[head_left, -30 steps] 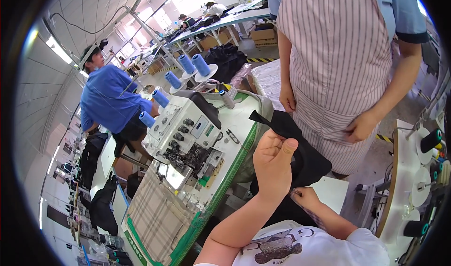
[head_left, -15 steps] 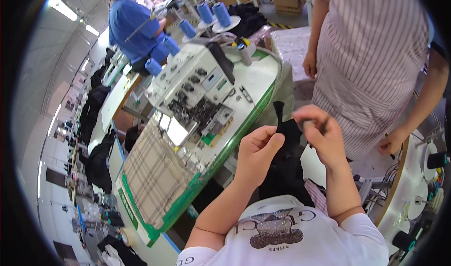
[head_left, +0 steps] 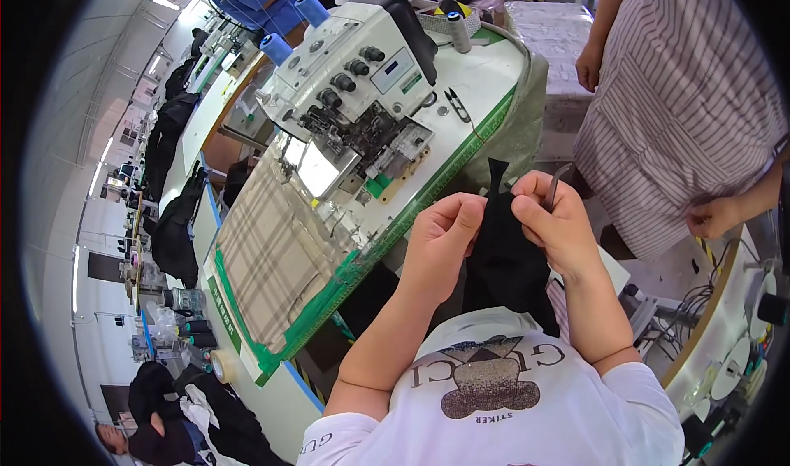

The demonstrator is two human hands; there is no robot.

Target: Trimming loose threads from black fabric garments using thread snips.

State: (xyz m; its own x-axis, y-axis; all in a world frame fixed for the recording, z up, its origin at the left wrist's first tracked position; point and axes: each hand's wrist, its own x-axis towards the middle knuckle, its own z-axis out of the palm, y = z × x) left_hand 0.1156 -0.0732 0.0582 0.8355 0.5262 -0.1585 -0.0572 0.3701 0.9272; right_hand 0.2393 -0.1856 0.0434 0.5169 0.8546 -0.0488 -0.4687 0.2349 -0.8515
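Observation:
A black fabric piece (head_left: 504, 235) is stretched between my two hands, in front of my chest, with a narrow strip standing up at its top. My left hand (head_left: 443, 239) pinches its left edge between thumb and fingers. On the other edge, my right hand (head_left: 558, 223) is closed, thumb against fingers. Slim curved metal tweezers (head_left: 556, 184) also stick up from that hand. More dark cloth lies below, toward my lap. Left of my hands stands a white overlock sewing machine (head_left: 354, 71), its needle area facing me.
Thread snips (head_left: 457, 105) and a grey thread cone (head_left: 458, 34) lie or stand on the machine table (head_left: 485, 75). Its edge is green. Checked cloth covers the near end (head_left: 276, 260). A person in a striped apron (head_left: 683, 112) stands close at the right. Cables (head_left: 699, 301) hang beside another table.
The view has shifted, bringing the sewing machine larger into sight. The black fabric is now spread flatter between my hands. My right hand has turned, and the tweezers show more clearly.

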